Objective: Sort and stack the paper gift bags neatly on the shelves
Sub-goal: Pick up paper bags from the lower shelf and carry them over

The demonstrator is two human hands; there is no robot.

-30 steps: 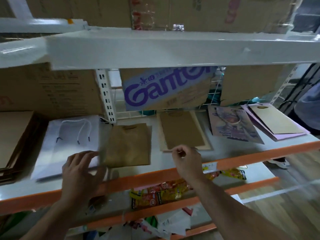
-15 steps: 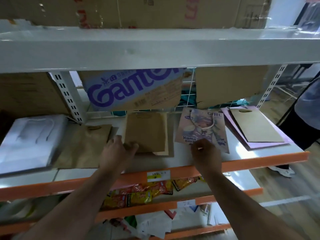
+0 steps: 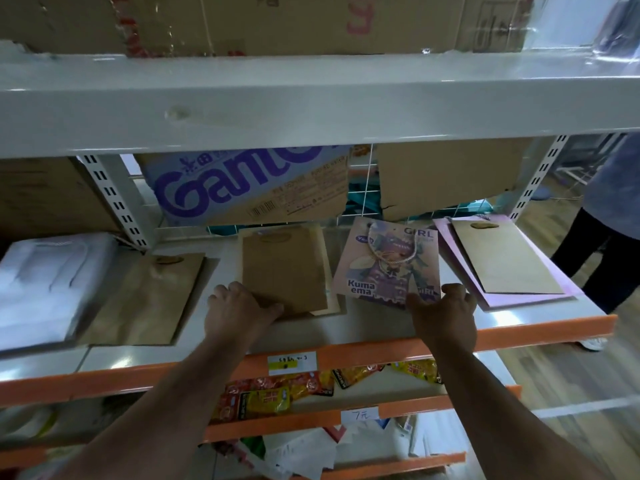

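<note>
Flat paper gift bags lie in a row on the white shelf with an orange front rail. From the left: a white bag stack, a brown bag, a brown bag stack, a printed cartoon bag with a cord handle, and a tan bag on a pink bag. My left hand holds the near left corner of the middle brown stack. My right hand grips the printed bag's near right corner, thumb on top.
Cardboard boxes, one with purple lettering, hang over the back of the shelf. A perforated white upright stands at the left. Snack packets fill the shelf below. A person stands at the right end.
My view shifted right along the shelf. The left hand left the white bags for the middle brown stack. The right hand went from the brown stack to the printed bag's corner.
</note>
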